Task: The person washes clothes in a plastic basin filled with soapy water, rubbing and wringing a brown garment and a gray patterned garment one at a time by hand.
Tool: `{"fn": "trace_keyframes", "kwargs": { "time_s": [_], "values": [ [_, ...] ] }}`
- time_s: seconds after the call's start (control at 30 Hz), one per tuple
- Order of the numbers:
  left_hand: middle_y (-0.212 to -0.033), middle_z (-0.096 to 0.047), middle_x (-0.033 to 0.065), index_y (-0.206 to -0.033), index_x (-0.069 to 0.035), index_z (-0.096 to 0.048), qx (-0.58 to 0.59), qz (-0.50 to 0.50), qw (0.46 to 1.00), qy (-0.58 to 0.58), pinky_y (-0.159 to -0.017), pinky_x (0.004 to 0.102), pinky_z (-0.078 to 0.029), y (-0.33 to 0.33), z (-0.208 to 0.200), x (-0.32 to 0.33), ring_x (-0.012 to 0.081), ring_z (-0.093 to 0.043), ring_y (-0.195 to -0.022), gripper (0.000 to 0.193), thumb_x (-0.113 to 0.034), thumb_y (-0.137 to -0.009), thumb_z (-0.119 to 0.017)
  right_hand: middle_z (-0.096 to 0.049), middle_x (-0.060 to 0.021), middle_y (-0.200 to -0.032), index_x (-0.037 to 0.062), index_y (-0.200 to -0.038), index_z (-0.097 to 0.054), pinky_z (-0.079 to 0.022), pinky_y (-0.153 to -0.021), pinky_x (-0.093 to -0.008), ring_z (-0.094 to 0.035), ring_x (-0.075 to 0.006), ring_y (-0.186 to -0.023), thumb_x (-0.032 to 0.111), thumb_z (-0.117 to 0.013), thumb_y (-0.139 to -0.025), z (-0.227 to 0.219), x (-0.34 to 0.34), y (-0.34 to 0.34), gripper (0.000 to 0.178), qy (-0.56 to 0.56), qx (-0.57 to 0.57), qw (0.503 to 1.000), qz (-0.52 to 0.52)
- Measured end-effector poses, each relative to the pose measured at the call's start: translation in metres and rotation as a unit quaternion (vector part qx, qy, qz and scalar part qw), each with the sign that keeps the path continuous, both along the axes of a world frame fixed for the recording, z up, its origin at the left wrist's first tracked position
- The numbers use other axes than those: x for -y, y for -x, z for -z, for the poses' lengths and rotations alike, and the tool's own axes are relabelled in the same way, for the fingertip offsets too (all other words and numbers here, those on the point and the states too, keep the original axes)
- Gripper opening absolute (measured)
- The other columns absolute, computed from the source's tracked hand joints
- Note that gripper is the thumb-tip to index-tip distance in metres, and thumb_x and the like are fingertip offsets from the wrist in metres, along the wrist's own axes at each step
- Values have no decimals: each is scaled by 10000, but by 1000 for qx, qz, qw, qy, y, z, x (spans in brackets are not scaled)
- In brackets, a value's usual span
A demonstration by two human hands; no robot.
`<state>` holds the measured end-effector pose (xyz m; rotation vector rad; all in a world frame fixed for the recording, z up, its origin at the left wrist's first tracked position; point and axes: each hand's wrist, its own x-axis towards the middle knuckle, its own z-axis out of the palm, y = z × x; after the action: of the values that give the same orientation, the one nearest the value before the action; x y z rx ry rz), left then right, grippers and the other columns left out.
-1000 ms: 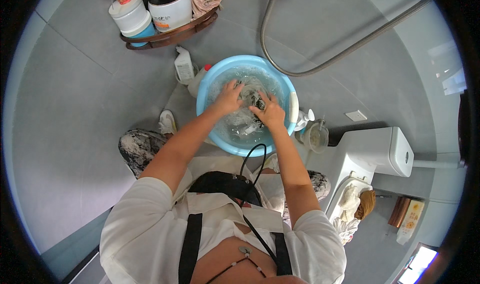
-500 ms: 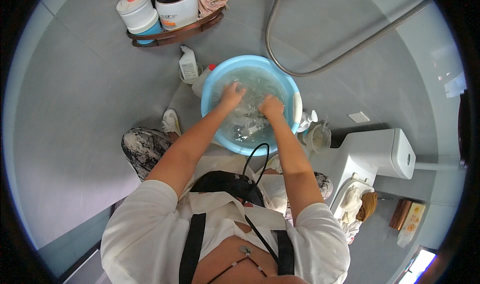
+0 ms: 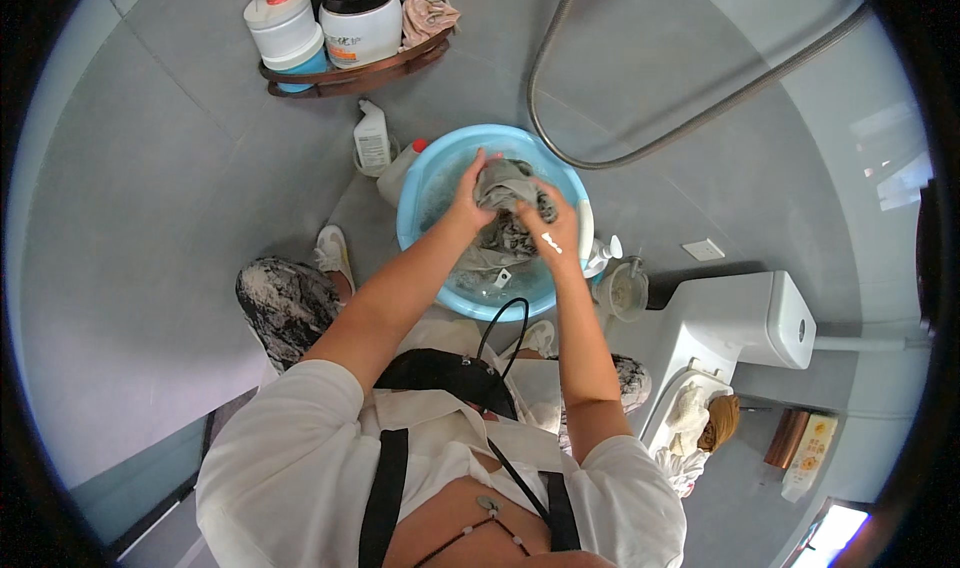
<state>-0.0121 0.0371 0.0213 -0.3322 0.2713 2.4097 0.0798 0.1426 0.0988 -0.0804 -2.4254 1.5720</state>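
A bunched wet garment (image 3: 503,184), grey-green with a dark pattern on part of it, is gripped between both my hands above a light blue basin (image 3: 408,230). My left hand (image 3: 470,190) holds its left side with the thumb and fingers closed round the cloth. On the other side my right hand (image 3: 552,226) grips it, with a patch of white foam on the back of the hand. The lower part of the garment trails into the sudsy water, where a small white tag (image 3: 502,279) shows.
A metal shower hose (image 3: 640,151) loops just behind the basin. Left of it stand a white bottle (image 3: 372,140) and a red-capped container (image 3: 398,173). A pump bottle (image 3: 603,255) and clear tub (image 3: 626,291) stand at right, near a toilet (image 3: 735,318) with clothes on it. A corner shelf (image 3: 360,76) holds jars.
Both hands were down in the foamy water. They have come up and closer together, lifting the wet garment into sight.
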Motion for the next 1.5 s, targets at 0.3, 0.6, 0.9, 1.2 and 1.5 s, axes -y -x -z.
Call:
{"fn": "trace_keyframes", "kwargs": {
  "time_s": [0.3,0.6,0.9,1.2,1.5],
  "values": [
    [-838,-554,43,-911,-108,-529,-8,-47,996,79,-691,305,-450,-18,-16,-12,181,-538,-772,223,-303,-802,-544,-571,-211,-833,38,-903,-567,-425,-656,-435,-552,-384,-776,427,-556,-741,16,31,9,421,-179,-10,972,153],
    [-958,-554,48,-980,-111,-528,-248,22,830,500,-750,334,-341,-18,-1,-6,187,-470,-947,311,-380,-831,-481,-585,-228,-749,56,-922,-558,-431,-647,-452,-559,-401,-720,398,-479,-804,69,-42,26,371,-276,123,937,177],
    [-1264,-390,50,-1244,-215,-393,-104,44,942,317,-964,431,-270,17,59,39,247,-362,-1159,444,-339,-835,-513,-489,-131,-1106,263,-1189,-452,-442,-777,-402,-487,-306,-1004,307,-604,-735,72,-28,9,481,-336,82,937,56],
    [-1156,-474,80,-1175,-100,-458,-43,97,947,303,-885,361,-357,-9,60,31,220,-431,-1057,381,-279,-843,-505,-552,-159,-1041,105,-1070,-559,-449,-787,-392,-551,-305,-945,202,-587,-720,140,-26,32,364,-428,367,826,-13],
    [-1195,-436,96,-1198,-48,-389,-4,83,983,167,-927,382,-326,-11,50,23,249,-425,-1066,449,-321,-854,-480,-626,-173,-838,20,-972,-603,-462,-672,-360,-605,-285,-753,115,-580,-666,109,-48,56,321,-70,215,974,18]
  ]
}}
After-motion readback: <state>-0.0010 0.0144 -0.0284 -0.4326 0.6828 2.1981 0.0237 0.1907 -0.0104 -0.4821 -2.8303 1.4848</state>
